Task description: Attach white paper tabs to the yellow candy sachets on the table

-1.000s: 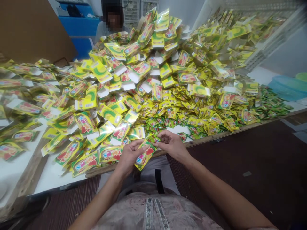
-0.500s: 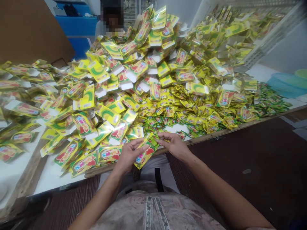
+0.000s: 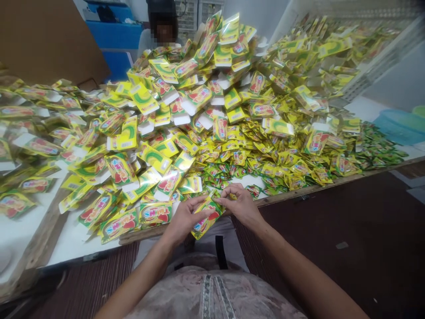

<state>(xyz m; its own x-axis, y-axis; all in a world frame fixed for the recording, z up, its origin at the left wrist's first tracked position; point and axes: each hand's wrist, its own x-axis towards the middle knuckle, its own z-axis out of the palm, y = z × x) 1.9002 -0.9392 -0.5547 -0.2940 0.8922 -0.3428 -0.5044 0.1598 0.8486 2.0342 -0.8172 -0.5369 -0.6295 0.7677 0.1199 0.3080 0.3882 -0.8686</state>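
Note:
A yellow-green printed box (image 3: pixel 206 218) is held tilted at the table's front edge, between my two hands. My left hand (image 3: pixel 186 218) grips its left side, thumb across the printed face. At the upper right end of the box, the fingers of my right hand (image 3: pixel 239 203) are pinched together; whether they hold a flap or a small packet is too small to tell. Behind my hands lie small green packets (image 3: pixel 215 173) and yellow packets (image 3: pixel 239 155). Open boxes (image 3: pixel 152 157) with white flaps are heaped to the left and above them.
A wooden rim (image 3: pixel 292 193) runs along the table's front edge. A white crate (image 3: pixel 368 82) leans at the upper right, spilling boxes. Beyond it sits a light-blue basin (image 3: pixel 396 126). A person (image 3: pixel 162 26) is behind the heap, beside a brown board (image 3: pixel 49 40).
The view has shifted slightly, so the heap appears further right. Both hands remain at the box, which sits slightly lower and further right in view.

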